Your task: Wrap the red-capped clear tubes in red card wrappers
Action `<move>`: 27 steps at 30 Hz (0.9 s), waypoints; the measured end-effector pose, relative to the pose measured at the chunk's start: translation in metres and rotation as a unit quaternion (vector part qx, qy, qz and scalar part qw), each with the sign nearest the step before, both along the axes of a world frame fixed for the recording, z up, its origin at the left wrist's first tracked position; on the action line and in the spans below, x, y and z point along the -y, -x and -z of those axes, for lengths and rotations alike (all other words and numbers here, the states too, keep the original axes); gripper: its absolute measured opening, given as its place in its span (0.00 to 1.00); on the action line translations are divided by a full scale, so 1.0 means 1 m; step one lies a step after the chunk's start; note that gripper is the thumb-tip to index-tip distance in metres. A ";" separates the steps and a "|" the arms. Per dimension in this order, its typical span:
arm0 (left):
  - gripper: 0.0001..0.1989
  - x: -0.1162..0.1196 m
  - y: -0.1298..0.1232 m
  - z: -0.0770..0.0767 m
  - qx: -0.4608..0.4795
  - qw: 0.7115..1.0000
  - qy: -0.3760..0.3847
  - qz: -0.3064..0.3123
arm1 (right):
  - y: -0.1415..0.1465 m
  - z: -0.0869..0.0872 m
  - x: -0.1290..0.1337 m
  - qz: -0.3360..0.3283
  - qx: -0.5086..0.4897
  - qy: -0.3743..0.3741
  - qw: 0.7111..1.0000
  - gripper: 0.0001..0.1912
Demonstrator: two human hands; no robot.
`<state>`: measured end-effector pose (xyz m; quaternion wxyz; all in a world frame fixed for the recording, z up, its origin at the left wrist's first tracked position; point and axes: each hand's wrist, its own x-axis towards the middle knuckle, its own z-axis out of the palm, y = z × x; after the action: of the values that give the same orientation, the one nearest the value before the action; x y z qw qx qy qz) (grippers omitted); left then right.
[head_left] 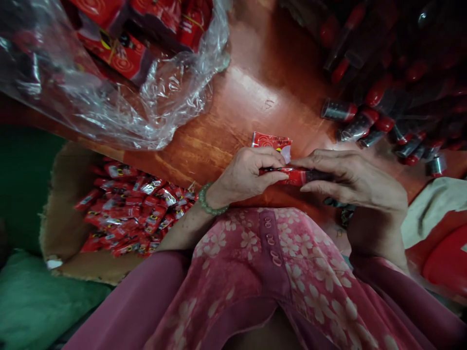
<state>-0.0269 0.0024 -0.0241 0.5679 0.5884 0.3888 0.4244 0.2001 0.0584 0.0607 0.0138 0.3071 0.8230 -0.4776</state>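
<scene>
My left hand, with a green bead bracelet at the wrist, pinches one end of a red printed sleeve between thumb and fingers. From the other side my right hand has thumb and fingers closed around a small dark bottle, whose left part sits within the sleeve. Both hands are just above the near edge of the table. Right behind my left fingers lie flat red printed labels, partly hidden by the hand.
A clear plastic bag holding banded red label bundles covers the table's left. Below it stands a cardboard box full of red-wrapped pieces. Many small red-capped bottles lie at right. A red round object is lower right.
</scene>
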 end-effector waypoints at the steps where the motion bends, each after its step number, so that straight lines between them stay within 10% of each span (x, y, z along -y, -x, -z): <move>1: 0.08 -0.001 0.000 0.000 0.004 1.000 0.014 0.009 | 0.000 0.001 -0.002 -0.005 -0.016 0.012 1.000 0.21; 11: 0.23 -0.008 0.003 -0.012 0.026 0.989 0.129 0.072 | -0.001 0.014 -0.006 0.134 -0.065 0.149 0.977 0.16; 17: 0.28 -0.003 0.000 -0.013 0.107 0.956 0.271 0.042 | 0.003 0.025 0.014 0.294 -0.118 0.246 0.916 0.13; 27: 0.24 0.023 -0.022 -0.014 0.252 0.887 0.383 -0.057 | 0.012 0.048 0.041 0.423 -0.196 0.185 0.865 0.20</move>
<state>-0.0051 -0.0206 -0.0101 0.8028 0.1756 0.3974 0.4084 0.1878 0.0178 0.0129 -0.2948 0.5176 0.4964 -0.6315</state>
